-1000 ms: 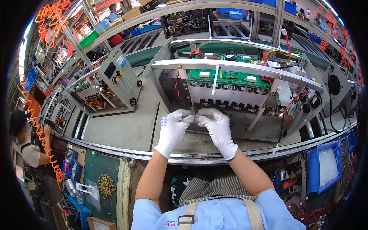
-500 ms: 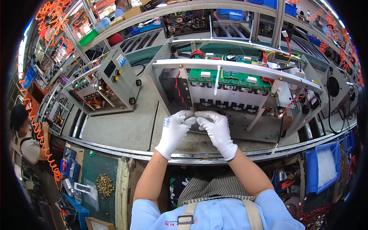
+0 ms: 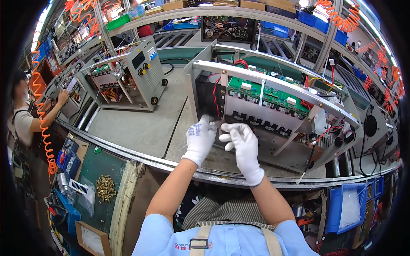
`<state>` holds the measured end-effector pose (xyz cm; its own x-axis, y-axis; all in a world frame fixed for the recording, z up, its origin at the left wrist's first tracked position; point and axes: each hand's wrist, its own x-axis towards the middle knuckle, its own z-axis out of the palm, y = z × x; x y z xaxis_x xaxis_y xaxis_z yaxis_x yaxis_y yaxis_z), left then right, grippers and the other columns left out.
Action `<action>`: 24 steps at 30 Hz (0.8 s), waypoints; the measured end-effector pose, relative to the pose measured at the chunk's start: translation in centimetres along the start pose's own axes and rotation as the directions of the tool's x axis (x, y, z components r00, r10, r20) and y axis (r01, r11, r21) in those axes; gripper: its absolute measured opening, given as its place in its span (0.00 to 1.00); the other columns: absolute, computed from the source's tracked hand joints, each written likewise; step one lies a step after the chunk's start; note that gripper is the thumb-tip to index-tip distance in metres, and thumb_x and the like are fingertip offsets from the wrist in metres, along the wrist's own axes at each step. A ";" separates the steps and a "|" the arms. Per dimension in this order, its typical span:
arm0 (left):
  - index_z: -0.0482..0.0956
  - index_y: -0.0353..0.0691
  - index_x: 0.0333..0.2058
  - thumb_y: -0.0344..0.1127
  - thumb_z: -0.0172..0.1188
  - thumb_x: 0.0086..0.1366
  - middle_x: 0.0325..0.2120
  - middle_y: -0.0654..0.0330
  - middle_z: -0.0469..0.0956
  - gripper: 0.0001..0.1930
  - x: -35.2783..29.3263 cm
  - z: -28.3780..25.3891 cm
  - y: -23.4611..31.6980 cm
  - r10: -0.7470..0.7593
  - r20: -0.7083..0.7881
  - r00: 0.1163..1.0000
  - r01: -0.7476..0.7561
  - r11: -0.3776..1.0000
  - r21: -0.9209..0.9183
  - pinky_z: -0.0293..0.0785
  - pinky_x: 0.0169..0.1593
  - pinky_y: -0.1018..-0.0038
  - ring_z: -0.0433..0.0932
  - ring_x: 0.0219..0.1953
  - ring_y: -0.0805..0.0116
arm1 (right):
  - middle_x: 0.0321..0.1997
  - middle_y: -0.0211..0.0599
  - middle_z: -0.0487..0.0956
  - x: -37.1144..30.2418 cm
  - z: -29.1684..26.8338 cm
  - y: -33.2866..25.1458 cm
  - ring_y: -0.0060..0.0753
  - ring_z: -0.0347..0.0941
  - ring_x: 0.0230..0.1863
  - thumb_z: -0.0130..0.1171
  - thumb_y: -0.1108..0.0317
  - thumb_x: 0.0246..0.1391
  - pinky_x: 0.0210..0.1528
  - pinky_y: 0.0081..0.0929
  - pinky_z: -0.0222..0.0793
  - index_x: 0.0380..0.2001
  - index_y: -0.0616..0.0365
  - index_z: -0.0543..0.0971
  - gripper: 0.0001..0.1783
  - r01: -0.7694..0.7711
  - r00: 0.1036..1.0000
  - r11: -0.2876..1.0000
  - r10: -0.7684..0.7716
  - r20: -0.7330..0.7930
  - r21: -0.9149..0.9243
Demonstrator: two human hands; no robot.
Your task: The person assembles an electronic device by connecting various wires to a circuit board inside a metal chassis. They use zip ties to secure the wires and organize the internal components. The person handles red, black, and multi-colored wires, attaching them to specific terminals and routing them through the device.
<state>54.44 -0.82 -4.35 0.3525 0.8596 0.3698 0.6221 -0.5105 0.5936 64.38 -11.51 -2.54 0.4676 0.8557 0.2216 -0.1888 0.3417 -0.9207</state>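
Both my hands wear white gloves and are raised before the lower left part of an open grey machine chassis (image 3: 194, 91). My left hand (image 3: 200, 135) has its fingertips pinched close to the chassis; whatever they hold is too small to make out. A little to its right, my right hand (image 3: 242, 145) is curled, thumb and fingers drawn together, and I cannot see what is in them. Just above runs a twisted red wire (image 3: 215, 98) along a dark panel. A green circuit board (image 3: 273, 94) lies behind the front rail, where a white cable tie (image 3: 262, 93) hangs.
Another grey machine (image 3: 143, 79) with knobs stands to the left on the bench (image 3: 136, 132). Below the metal edge are a pile of brass screws (image 3: 105, 188) and a blue bin (image 3: 348, 209) of white strips. A co-worker (image 3: 27, 115) works at far left beside an orange coiled hose (image 3: 42, 123).
My hands have drawn apart from fingertips touching; the right one is now lower with its fingers more curled. The head view has turned, shifting the chassis right.
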 end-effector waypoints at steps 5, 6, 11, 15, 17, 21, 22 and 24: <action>0.74 0.40 0.36 0.41 0.52 0.64 0.27 0.46 0.80 0.11 -2.3 -0.5 -0.1 0.053 0.180 0.982 -0.062 0.997 0.047 0.73 0.38 0.54 0.80 0.34 0.46 | 0.37 0.36 0.80 -0.6 -2.5 3.4 0.17 0.72 0.22 0.51 0.67 0.64 0.20 0.13 0.66 0.41 0.60 0.73 0.08 -0.287 0.954 0.884 0.230 0.190 0.369; 0.74 0.40 0.37 0.40 0.52 0.63 0.29 0.47 0.80 0.10 -3.9 -1.5 0.4 0.036 0.281 0.959 -0.064 0.994 0.092 0.73 0.39 0.55 0.80 0.35 0.48 | 0.37 0.38 0.80 -1.8 -2.8 2.1 0.16 0.71 0.22 0.52 0.68 0.63 0.20 0.12 0.65 0.43 0.61 0.73 0.09 -0.324 0.941 0.937 0.304 0.151 0.129; 0.73 0.39 0.38 0.35 0.56 0.58 0.27 0.47 0.80 0.11 -10.7 -0.7 1.3 0.114 0.599 0.793 -0.148 0.989 0.008 0.73 0.37 0.58 0.80 0.34 0.48 | 0.36 0.33 0.79 -7.9 -5.5 2.1 0.21 0.74 0.34 0.62 0.73 0.52 0.37 0.22 0.71 0.39 0.62 0.82 0.10 0.091 0.959 0.882 0.047 0.278 -0.463; 0.74 0.38 0.40 0.33 0.53 0.58 0.23 0.54 0.80 0.12 -12.2 0.0 2.2 0.054 0.780 0.624 0.180 0.961 -0.211 0.73 0.31 0.66 0.80 0.26 0.62 | 0.35 0.31 0.79 -9.2 -7.4 0.4 0.16 0.72 0.30 0.62 0.74 0.52 0.29 0.15 0.68 0.37 0.62 0.82 0.08 -0.329 0.899 0.904 0.389 0.203 -0.273; 0.75 0.37 0.41 0.32 0.51 0.58 0.22 0.56 0.80 0.12 -12.1 -0.1 3.0 0.055 0.803 0.593 0.247 0.937 -0.247 0.73 0.30 0.69 0.80 0.24 0.65 | 0.35 0.30 0.78 -9.2 -8.2 -0.2 0.14 0.71 0.28 0.62 0.75 0.53 0.28 0.13 0.66 0.36 0.62 0.82 0.07 -0.317 0.911 0.920 0.363 0.195 -0.232; 0.73 0.33 0.42 0.28 0.46 0.62 0.32 0.56 0.80 0.12 -11.9 2.0 -2.3 0.374 0.582 0.722 -0.236 0.924 -0.301 0.75 0.32 0.72 0.78 0.26 0.69 | 0.26 0.25 0.76 -9.1 -10.1 -1.3 0.12 0.69 0.23 0.59 0.73 0.57 0.24 0.11 0.63 0.33 0.60 0.80 0.03 -0.261 0.961 0.965 0.258 -0.098 -0.026; 0.73 0.32 0.43 0.29 0.48 0.63 0.38 0.55 0.79 0.12 -10.5 1.0 -2.9 0.139 0.544 0.827 0.030 0.957 -0.290 0.74 0.36 0.73 0.78 0.31 0.70 | 0.25 0.24 0.76 -8.7 -11.0 -1.5 0.11 0.69 0.23 0.59 0.72 0.57 0.24 0.10 0.63 0.34 0.59 0.79 0.03 -0.222 0.960 0.970 0.200 -0.194 -0.099; 0.74 0.32 0.44 0.33 0.51 0.65 0.37 0.55 0.79 0.13 -8.6 -0.8 -1.1 -0.023 0.440 0.898 0.230 0.876 -0.423 0.74 0.40 0.73 0.78 0.34 0.70 | 0.25 0.24 0.77 -8.0 -11.4 -1.7 0.10 0.70 0.23 0.59 0.71 0.57 0.24 0.10 0.64 0.34 0.58 0.79 0.03 -0.206 0.954 0.960 0.154 -0.255 -0.190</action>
<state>50.16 -7.71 -7.63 0.6098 0.7925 0.0041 0.3303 -0.2588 0.9077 70.77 -23.35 -6.43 0.6378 0.7701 -0.0124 -0.1132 0.0778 -0.9905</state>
